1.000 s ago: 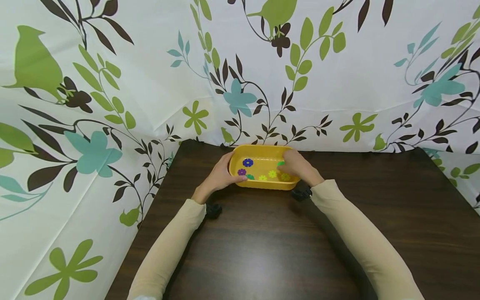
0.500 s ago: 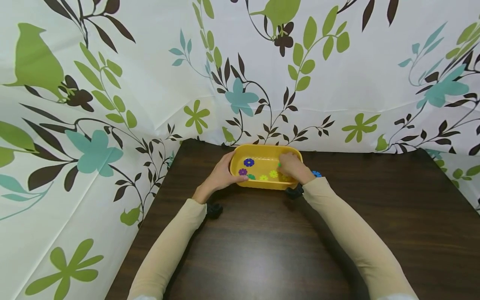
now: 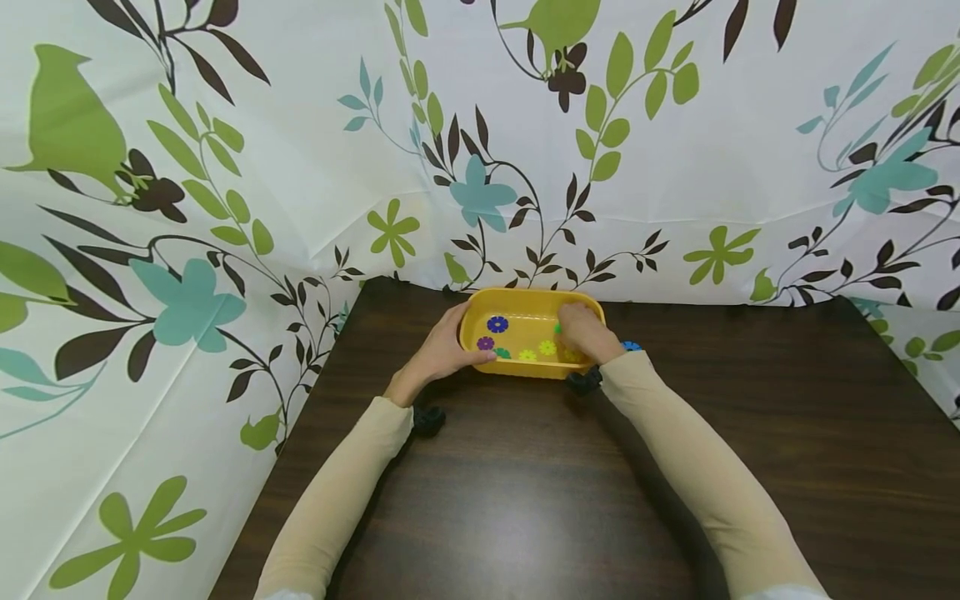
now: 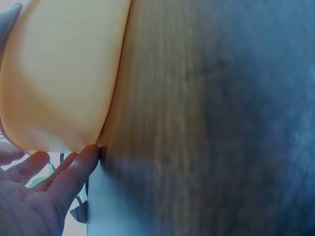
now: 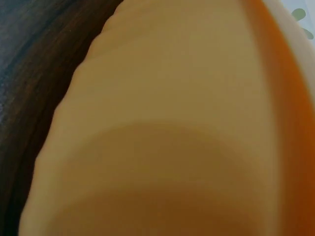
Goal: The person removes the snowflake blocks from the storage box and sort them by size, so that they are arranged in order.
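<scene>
A yellow plastic tub [image 3: 517,368] stands at the table's far edge. My left hand [image 3: 444,348] holds its left end, thumb over the near rim. In the left wrist view the fingers [image 4: 74,173] touch the tub's outer wall. My right hand [image 3: 585,332] reaches inside the right end, its fingertips hidden, a bit of a green disc [image 3: 558,329] showing beside them. Flower-shaped plastic discs lie in the tub: a blue disc [image 3: 497,324], a purple disc [image 3: 485,343], a green disc [image 3: 502,353] and yellow ones [image 3: 547,347]. The right wrist view shows only the tub's outer wall [image 5: 167,88].
Another blue disc [image 3: 632,345] lies on the table right of the tub, partly behind the right wrist. Dark wood table [image 3: 495,475] spreads in front. A patterned cloth [image 3: 645,200] hangs behind the tub and along the left side.
My right hand has moved slightly left within the tub, and its forearm has swung left, bringing the blue disc on the table into sight. The left hand keeps its place.
</scene>
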Action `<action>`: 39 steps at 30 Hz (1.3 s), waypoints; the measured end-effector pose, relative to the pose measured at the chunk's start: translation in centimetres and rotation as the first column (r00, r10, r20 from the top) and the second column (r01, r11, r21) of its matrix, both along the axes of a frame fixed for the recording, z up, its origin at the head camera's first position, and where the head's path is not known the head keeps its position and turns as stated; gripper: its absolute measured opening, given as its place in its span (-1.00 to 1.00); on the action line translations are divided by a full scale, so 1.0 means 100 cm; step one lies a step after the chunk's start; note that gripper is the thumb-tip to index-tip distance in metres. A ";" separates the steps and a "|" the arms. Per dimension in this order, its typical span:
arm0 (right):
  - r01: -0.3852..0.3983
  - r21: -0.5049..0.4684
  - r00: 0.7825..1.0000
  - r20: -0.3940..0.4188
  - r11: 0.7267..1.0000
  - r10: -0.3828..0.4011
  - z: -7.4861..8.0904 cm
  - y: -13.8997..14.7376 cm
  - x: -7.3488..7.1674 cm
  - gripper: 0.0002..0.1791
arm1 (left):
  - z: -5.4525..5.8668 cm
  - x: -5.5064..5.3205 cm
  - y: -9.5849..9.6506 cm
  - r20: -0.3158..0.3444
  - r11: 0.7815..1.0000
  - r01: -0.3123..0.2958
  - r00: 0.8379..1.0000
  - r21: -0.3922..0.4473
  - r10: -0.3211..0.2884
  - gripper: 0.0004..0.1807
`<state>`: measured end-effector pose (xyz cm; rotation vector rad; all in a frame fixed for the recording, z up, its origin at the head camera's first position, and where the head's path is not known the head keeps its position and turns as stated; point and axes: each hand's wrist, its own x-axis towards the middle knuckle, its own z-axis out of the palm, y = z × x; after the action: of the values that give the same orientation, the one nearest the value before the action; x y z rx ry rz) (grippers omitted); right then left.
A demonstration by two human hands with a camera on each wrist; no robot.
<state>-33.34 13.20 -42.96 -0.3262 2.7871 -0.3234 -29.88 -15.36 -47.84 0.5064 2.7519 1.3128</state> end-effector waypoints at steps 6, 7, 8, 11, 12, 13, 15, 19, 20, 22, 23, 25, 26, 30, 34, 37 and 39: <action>0.001 -0.023 1.000 0.022 1.000 0.000 0.001 -0.001 -0.004 -0.90 | -0.001 0.000 0.000 -0.001 1.000 -0.002 1.000 -0.001 0.002 0.28; 0.001 -0.017 1.000 0.025 1.000 0.000 0.001 -0.001 -0.005 -0.89 | -0.001 0.000 0.000 -0.001 1.000 -0.003 1.000 -0.001 0.003 0.28; -0.001 -0.008 1.000 0.024 1.000 0.001 0.001 -0.001 -0.006 -0.86 | -0.001 0.000 0.000 -0.002 1.000 -0.003 1.000 -0.001 0.003 0.28; 0.024 0.004 0.999 0.039 1.000 -0.024 -0.001 -0.003 -0.009 -0.78 | -0.002 0.000 0.000 -0.001 1.000 -0.003 1.000 -0.002 0.003 0.28; 0.036 0.005 0.998 0.047 0.999 -0.036 -0.001 -0.003 -0.009 -0.76 | -0.003 0.000 0.000 0.001 1.000 -0.002 1.000 -0.004 0.002 0.29; 0.050 0.002 0.997 0.054 0.999 -0.050 -0.002 -0.004 -0.009 -0.74 | -0.004 0.000 0.000 0.001 1.000 -0.002 1.000 -0.006 0.002 0.28; 0.083 -0.012 0.994 0.068 0.996 -0.082 -0.003 -0.004 -0.010 -0.72 | -0.004 0.000 0.000 0.002 1.000 0.000 1.000 -0.010 0.000 0.29; 0.107 -0.027 0.994 0.035 0.994 -0.106 -0.004 -0.004 -0.009 -0.69 | -0.003 0.000 0.000 0.005 1.000 0.000 1.000 -0.004 0.000 0.29; 0.111 -0.035 0.994 0.023 0.993 -0.110 -0.004 -0.003 -0.009 -0.68 | -0.002 0.000 0.000 0.005 1.000 0.000 1.000 -0.003 0.000 0.29; 0.123 -0.058 0.992 0.004 0.991 -0.123 -0.003 -0.002 -0.007 -0.66 | -0.001 0.001 0.000 0.005 1.000 -0.001 1.000 -0.003 0.001 0.29; 0.127 -0.074 0.992 -0.007 0.989 -0.128 -0.002 -0.002 -0.006 -0.66 | -0.001 0.001 0.000 0.005 1.000 -0.001 1.000 -0.005 0.001 0.29; 0.133 -0.116 0.990 -0.028 0.984 -0.137 -0.001 0.000 -0.003 -0.66 | 0.000 0.001 0.000 0.006 1.000 0.000 1.000 -0.010 0.000 0.29; 0.138 -0.141 0.988 -0.043 0.980 -0.145 -0.001 0.001 -0.002 -0.67 | 0.000 0.001 0.001 0.007 1.000 0.000 1.000 -0.010 0.000 0.29; 0.106 -0.211 0.981 -0.140 0.972 -0.137 0.000 0.007 0.005 -0.68 | 0.001 0.001 0.001 0.010 1.000 -0.001 1.000 -0.003 0.001 0.30; 0.043 -0.250 0.963 -0.248 0.967 -0.107 -0.001 0.013 0.014 -0.63 | 0.001 0.001 0.002 0.012 1.000 -0.001 1.000 -0.006 0.001 0.29; -0.005 -0.283 0.942 -0.323 0.959 -0.090 -0.003 0.017 0.020 -0.52 | 0.001 0.002 0.001 0.014 1.000 -0.002 1.000 -0.013 0.002 0.29; -0.035 -0.304 0.926 -0.369 0.952 -0.084 -0.004 0.019 0.024 -0.45 | 0.001 0.002 0.002 0.014 1.000 -0.003 1.000 -0.015 0.003 0.29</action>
<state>-30.90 15.14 -43.39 -0.4702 3.1184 -0.7812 -29.70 -15.21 -47.71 0.4905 2.7496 1.2910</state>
